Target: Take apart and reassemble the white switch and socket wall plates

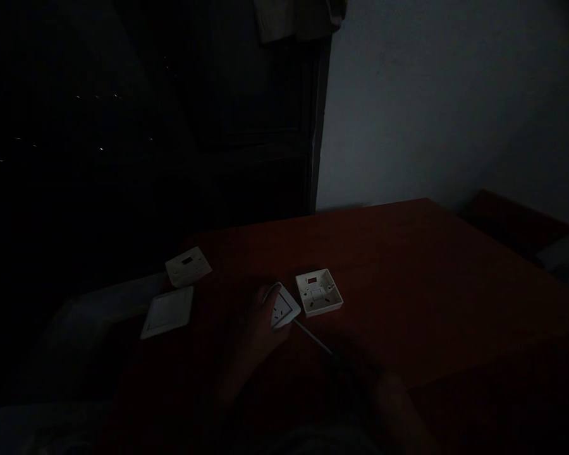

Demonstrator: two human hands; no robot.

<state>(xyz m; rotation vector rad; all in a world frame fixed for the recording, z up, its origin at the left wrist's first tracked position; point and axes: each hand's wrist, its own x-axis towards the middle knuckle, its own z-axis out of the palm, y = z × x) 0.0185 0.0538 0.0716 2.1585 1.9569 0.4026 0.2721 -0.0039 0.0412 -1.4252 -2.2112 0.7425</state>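
Observation:
My left hand (262, 330) is wrapped round a white wall socket (282, 309), its slotted front facing up. The thin metal shaft of a screwdriver (313, 335) runs from my right hand (360, 373) to the socket's lower right edge, where the tip seems to touch. Darkness hides most of my right hand and the screwdriver's handle. Just right of the socket lies an open, square white back box (319, 294), its hollow side up with a cut-out and screw holes showing.
On the left of the red-brown table (389, 253) lie a white plate with a rectangular slot (188, 266) and a white switch panel (168, 312). A dark window (123, 126) and a pale wall (436, 101) stand behind the table.

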